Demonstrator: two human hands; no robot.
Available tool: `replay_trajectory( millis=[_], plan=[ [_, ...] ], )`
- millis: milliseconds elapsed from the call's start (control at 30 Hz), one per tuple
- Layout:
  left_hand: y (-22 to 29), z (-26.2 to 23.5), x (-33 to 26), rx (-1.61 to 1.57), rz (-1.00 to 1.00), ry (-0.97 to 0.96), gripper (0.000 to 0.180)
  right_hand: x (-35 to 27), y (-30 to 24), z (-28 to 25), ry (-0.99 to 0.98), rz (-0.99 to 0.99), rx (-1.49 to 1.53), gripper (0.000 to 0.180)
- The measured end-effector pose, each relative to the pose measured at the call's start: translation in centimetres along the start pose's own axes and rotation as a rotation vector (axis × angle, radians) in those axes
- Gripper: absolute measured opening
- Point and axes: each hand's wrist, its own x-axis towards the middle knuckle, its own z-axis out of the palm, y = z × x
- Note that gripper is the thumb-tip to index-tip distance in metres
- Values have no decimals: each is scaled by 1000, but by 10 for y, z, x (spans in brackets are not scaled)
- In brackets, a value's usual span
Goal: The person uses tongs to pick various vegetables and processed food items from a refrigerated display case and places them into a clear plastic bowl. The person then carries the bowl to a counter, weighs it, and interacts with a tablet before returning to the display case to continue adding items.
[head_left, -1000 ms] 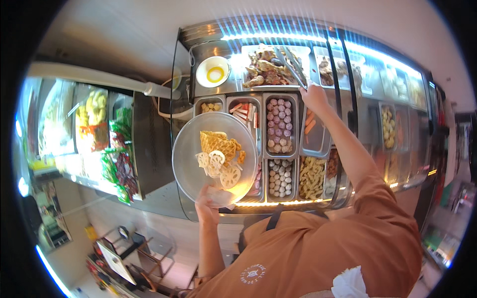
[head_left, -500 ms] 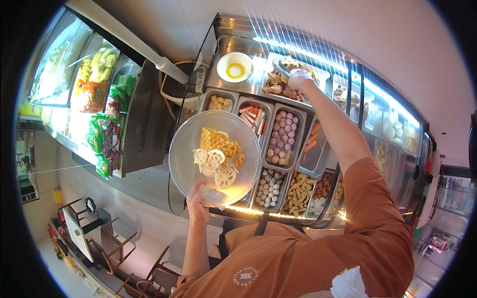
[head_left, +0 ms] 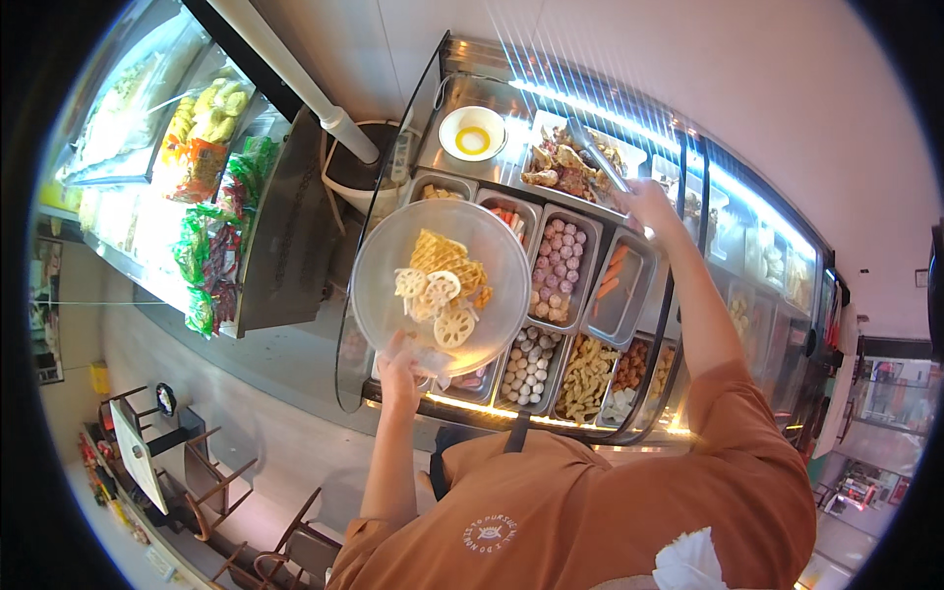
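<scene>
The left hand [head_left: 401, 366] is closed on the rim of the clear bowl [head_left: 442, 285], held above the food counter [head_left: 551, 295]. The right hand [head_left: 649, 202] has been moved farther back over the counter, gripping metal tongs [head_left: 598, 155] above the tray of fried pieces [head_left: 560, 169], so another item seems about to be picked.

A pale wall [head_left: 747, 88] rises behind the lit food counter [head_left: 590, 256], bright strip lighting [head_left: 629, 118] running along its top. Dark wooden chairs [head_left: 211, 482] stand on the grey floor [head_left: 246, 393] to the left, beside a glass-fronted display case [head_left: 167, 167] of packaged greens.

A lit steel food counter [head_left: 462, 167] carries rectangular metal pans [head_left: 559, 264] of meatballs, carrots and fried pieces; a white sauce bowl [head_left: 472, 133] sits at its far end.
</scene>
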Motion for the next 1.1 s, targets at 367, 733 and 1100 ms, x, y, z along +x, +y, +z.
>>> replay_trajectory(
  millis=[367,733,1100],
  plan=[
    [-32,74,-43,243,46,-221,67,-266,7,-27,-194,70,545,16],
    [-63,105,-180,437,-4,-554,71,-418,113,61,191,156,1003,44],
    [-78,14,-269,409,-50,-975,67,-564,209,112,430,221,1220,22]
  ],
)
